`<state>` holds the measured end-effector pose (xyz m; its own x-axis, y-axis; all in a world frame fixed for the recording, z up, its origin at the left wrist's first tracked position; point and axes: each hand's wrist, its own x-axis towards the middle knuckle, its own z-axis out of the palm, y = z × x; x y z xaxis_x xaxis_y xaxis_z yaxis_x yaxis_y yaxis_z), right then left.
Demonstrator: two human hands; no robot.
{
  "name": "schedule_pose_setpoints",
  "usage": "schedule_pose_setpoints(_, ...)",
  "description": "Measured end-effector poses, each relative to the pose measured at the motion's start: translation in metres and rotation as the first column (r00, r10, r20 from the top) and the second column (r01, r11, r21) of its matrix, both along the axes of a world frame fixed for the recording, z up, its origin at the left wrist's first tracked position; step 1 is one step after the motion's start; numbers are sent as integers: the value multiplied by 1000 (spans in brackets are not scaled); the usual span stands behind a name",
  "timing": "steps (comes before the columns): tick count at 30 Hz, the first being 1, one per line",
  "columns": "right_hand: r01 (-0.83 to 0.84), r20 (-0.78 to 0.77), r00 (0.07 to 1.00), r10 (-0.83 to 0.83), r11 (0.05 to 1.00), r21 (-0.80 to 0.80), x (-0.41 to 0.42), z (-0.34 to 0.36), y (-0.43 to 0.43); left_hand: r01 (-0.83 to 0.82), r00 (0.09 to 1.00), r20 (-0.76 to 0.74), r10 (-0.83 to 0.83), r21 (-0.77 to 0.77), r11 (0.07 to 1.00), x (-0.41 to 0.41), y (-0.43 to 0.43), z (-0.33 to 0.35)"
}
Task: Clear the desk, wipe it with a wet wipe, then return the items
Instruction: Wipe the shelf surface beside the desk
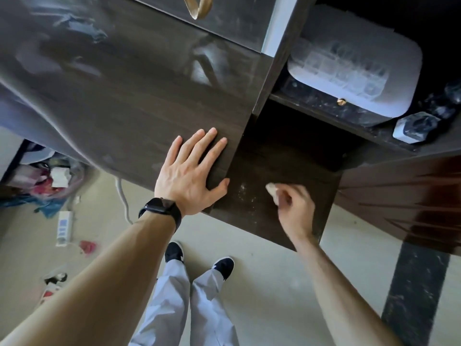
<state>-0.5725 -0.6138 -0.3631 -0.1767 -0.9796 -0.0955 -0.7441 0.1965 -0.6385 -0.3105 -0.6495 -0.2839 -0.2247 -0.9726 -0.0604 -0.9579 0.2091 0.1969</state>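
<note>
The wiping stage appeared to be in hand, with the clearing seemingly done: the broad dark top of the desk [124, 108] showed nothing lying on it in the part that could be seen. The left hand [192, 176], with a black watch [162, 207] on its wrist, lay open and flat on the near right corner of that top, fingers spread, as if to steady the person. Just to its right, on a lower shelf [287, 158], the right hand [295, 211] was curled round a crumpled wet wipe [273, 192] and pressed it against the wood. Pale specks [245, 193] dotted the shelf between the two hands, so that patch looked not yet clean. A cloudy plastic box [354, 71] sat on a higher ledge at the far right; whether it belonged on the desk could not be told. Judging by this, finishing the shelf and returning the items were left to do.
</note>
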Motion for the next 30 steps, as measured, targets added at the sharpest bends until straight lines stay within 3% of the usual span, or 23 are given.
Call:
schedule_pose_setpoints(5,48,-184,981,-68,993,-108,3,-28,-78,1,1000,5,-1,-6,1000,0,1,-1)
schedule_pose_setpoints(8,-133,-263,961,88,978,-158,20,-39,-53,0,1000,6,0,2,1000,1,0,-1)
schedule_pose_setpoints(11,-267,-178,954,240,952,-147,35,-38,22,-6,1000,-11,6,3,1000,1,0,0)
schedule_pose_setpoints(15,-396,-63,916,396,918,14,32,-21,111,-7,999,-38,6,-11,1000,0,0,1)
schedule_pose_setpoints(18,-330,-60,942,330,944,-4,20,-11,90,-12,999,-47,12,-14,1000,0,1,0)
schedule_pose_setpoints(26,57,-147,987,-64,997,-47,41,-26,-86,-3,999,-34,3,-13,1000,2,0,0)
schedule_pose_setpoints(30,-150,-113,984,139,984,-95,83,-29,-20,3,999,-35,-3,-14,1000,3,0,-1)
